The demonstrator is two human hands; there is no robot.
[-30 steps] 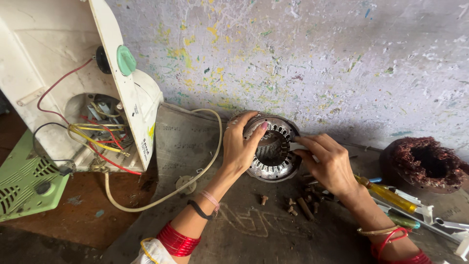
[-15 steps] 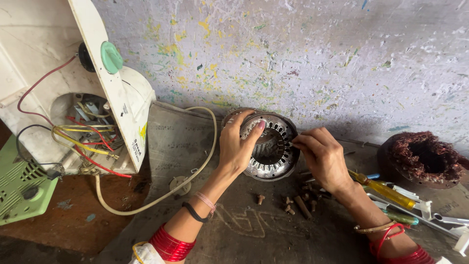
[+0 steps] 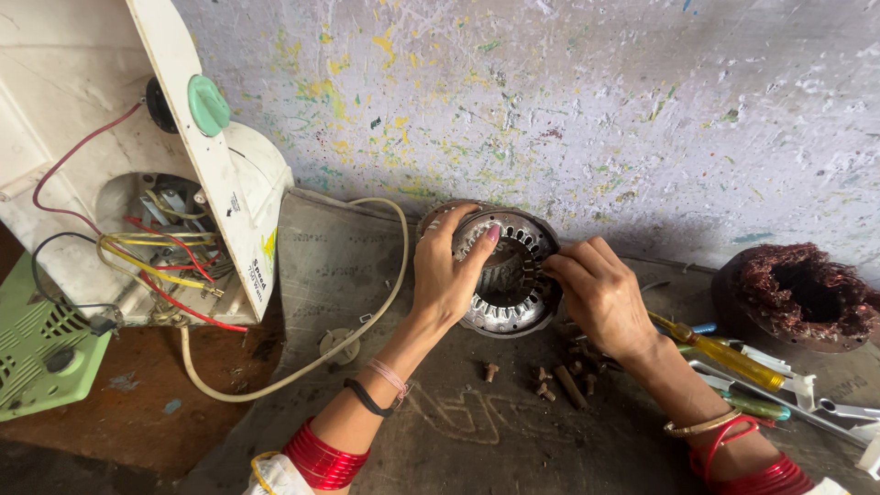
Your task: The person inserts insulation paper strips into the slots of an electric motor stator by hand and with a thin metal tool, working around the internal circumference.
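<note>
A round metal motor stator (image 3: 506, 275) with slotted inner teeth lies on the grey work surface against the paint-speckled wall. My left hand (image 3: 446, 273) grips its left rim, fingers curled over the top edge. At the stator's right inner edge, my right hand (image 3: 598, 295) has its fingertips pinched at a slot; what they pinch is too small to tell. Red bangles sit on both wrists.
An opened white appliance (image 3: 215, 192) with red, yellow and black wires stands at left, a cream cable (image 3: 302, 365) looping from it. Green grille (image 3: 37, 362) at far left. Small bolts (image 3: 550, 385) lie below the stator. Screwdrivers (image 3: 733, 362) and a copper-wound coil (image 3: 802, 293) sit at right.
The view has shifted slightly, so everything sits a little lower and left. Both hands stay on the stator; the right fingers have moved closer to its inner slots.
</note>
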